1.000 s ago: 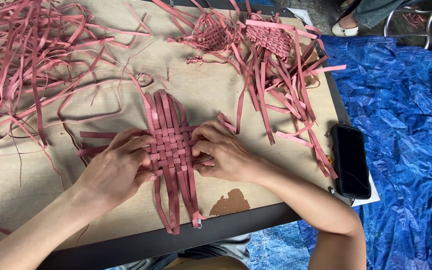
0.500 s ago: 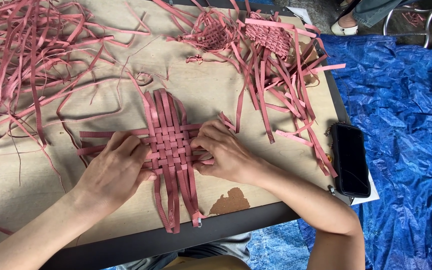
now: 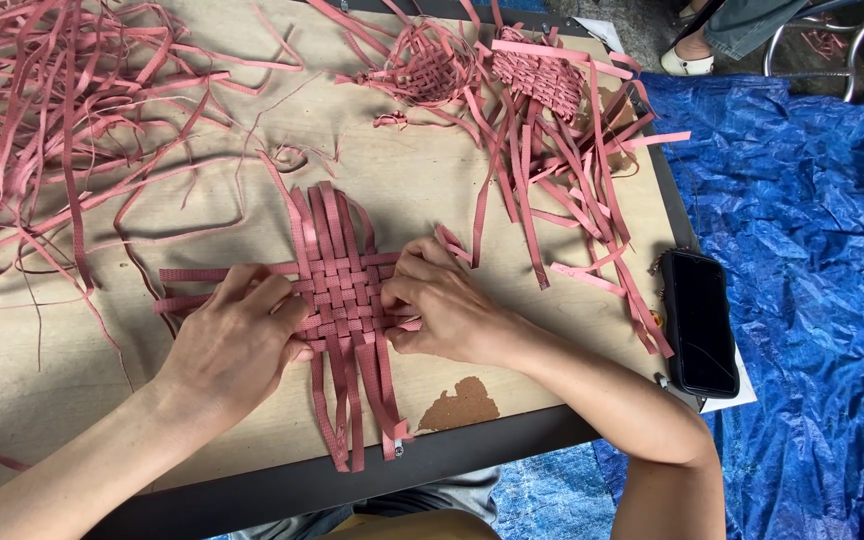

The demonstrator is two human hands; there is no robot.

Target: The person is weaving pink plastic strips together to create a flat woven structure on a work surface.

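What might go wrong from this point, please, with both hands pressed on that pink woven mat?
The woven mat is loose at its edges; if the left hand or right hand lifts, strips could slide out of the weave. Its lower strip ends overhang the table edge and might snag. The black phone lies at the table's right rim and could be knocked off.

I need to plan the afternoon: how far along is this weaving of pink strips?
Done: two woven pieces lie at the table's far edge. In hand: left hand and right hand press a small woven mat, only its centre interlaced. Left: its long free ends and the loose strip pile.
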